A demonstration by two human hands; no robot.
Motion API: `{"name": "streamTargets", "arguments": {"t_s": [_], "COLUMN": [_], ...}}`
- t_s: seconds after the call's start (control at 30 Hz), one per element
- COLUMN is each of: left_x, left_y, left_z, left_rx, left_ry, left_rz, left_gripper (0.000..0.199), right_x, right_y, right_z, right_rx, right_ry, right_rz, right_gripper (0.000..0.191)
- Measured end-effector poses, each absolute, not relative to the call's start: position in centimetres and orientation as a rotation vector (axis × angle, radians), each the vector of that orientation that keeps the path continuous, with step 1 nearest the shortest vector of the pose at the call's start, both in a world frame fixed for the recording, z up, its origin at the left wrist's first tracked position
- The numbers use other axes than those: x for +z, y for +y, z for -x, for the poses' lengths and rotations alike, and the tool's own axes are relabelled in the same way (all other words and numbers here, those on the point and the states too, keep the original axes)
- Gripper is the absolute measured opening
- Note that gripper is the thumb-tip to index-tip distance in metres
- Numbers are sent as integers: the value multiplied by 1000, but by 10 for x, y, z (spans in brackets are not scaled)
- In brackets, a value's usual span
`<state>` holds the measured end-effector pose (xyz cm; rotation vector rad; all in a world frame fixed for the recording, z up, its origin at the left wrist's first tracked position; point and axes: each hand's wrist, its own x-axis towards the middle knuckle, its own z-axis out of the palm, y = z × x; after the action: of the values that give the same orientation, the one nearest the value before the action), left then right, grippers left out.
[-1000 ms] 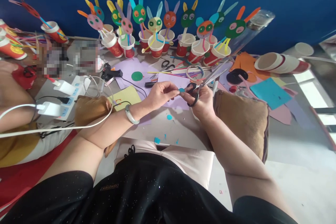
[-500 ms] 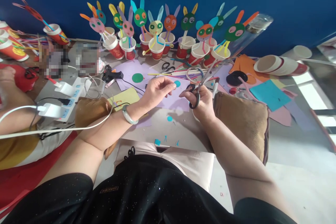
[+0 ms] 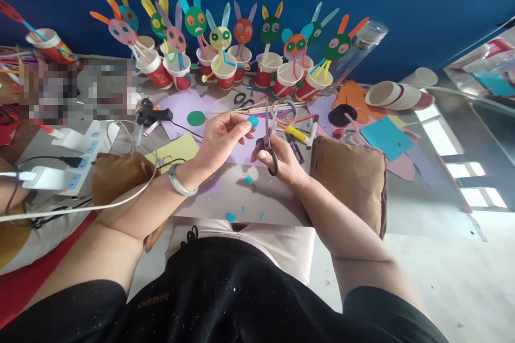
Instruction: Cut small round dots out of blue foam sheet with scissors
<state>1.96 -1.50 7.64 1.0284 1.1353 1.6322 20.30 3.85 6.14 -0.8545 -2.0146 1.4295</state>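
A small blue paper disc (image 3: 252, 121) is pinched between the thumb and fingers of my left hand (image 3: 220, 136). To the right, my right hand (image 3: 286, 161) grips black-handled scissors (image 3: 270, 127), with the blades parted and pointing up, just beside the disc. Beneath both hands lies a purple paper sheet (image 3: 237, 154). Another blue disc (image 3: 248, 180) rests on the table nearer to me, and blue scraps (image 3: 230, 217) lie at its front edge. A green disc (image 3: 196, 118) sits on purple paper to the left.
Red paper cups (image 3: 223, 72) with paper rabbit heads stand along the blue wall. A glue gun (image 3: 153, 114) and power strip (image 3: 90, 158) are on the left, with a white cable crossing my left forearm. A brown cushion (image 3: 349, 182) lies right, near blue paper (image 3: 386, 138).
The camera view has shifted to the right. My right hand has brought the scissors closer to the blue disc, and their blades now point upward instead of up and to the right.
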Motion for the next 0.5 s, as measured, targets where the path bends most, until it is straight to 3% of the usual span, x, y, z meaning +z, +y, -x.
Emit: {"name": "streamTargets", "arguments": {"t_s": [0.5], "left_x": [64], "left_y": [-17], "left_z": [-24], "left_rx": [1607], "left_ry": [1042], "left_rz": [-935], "left_gripper": [28], "right_x": [54], "right_y": [28], "right_z": [-195], "right_rx": [1539], "right_ry": [-1981], "right_rz": [890], "right_gripper": [79]}}
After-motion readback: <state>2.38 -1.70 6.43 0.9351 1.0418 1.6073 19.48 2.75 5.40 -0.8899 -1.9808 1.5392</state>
